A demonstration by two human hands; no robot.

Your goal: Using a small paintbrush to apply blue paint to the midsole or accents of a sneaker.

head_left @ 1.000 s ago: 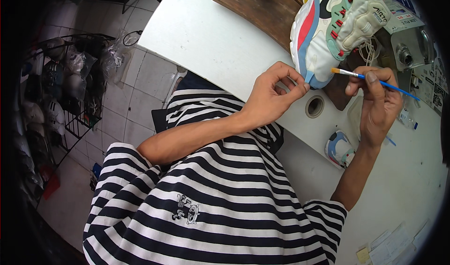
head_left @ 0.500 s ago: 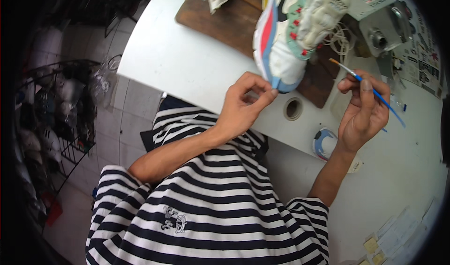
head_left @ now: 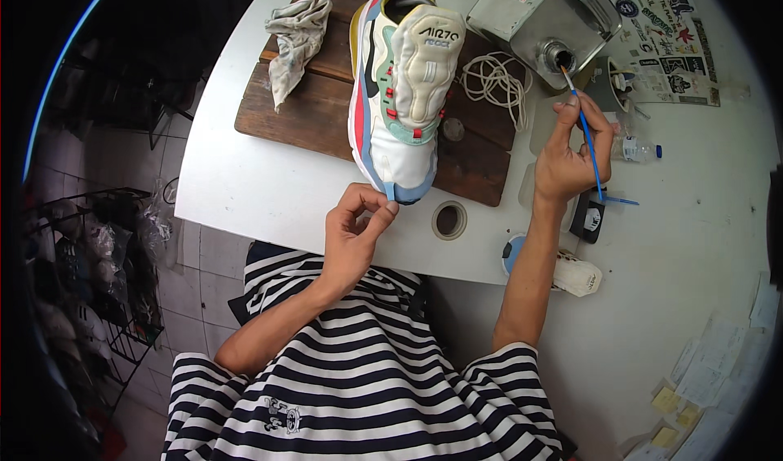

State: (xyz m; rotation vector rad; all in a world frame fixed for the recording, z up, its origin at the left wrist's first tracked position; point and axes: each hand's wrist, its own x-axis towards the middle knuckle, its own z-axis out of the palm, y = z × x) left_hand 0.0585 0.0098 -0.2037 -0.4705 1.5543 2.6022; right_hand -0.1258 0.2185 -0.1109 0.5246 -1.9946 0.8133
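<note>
A white sneaker (head_left: 397, 151) with blue, red, mint and yellow parts lies toe toward me, its laces out. My left hand (head_left: 351, 231) pinches the end of a light-blue strip (head_left: 389, 190) at the toe between thumb and index finger. At the right, my right hand (head_left: 571, 153) holds a thin blue paintbrush (head_left: 589, 147) between closed fingers. The brush tip is at the round mouth of a metal can (head_left: 515, 19); whether it touches the contents is hard to see.
The shoe rests on a dark wooden board (head_left: 477, 167), with a crumpled rag (head_left: 298, 41) and loose laces (head_left: 499, 90) near it. A second shoe (head_left: 575, 273) stands partly behind my right forearm. A round hole (head_left: 449, 220) and a plastic bottle (head_left: 636, 149) are on the white table (head_left: 220, 180).
My right hand has carried the brush from beside the shoe to the can's mouth. My left hand still pinches the toe strip. The whole view has shifted.
</note>
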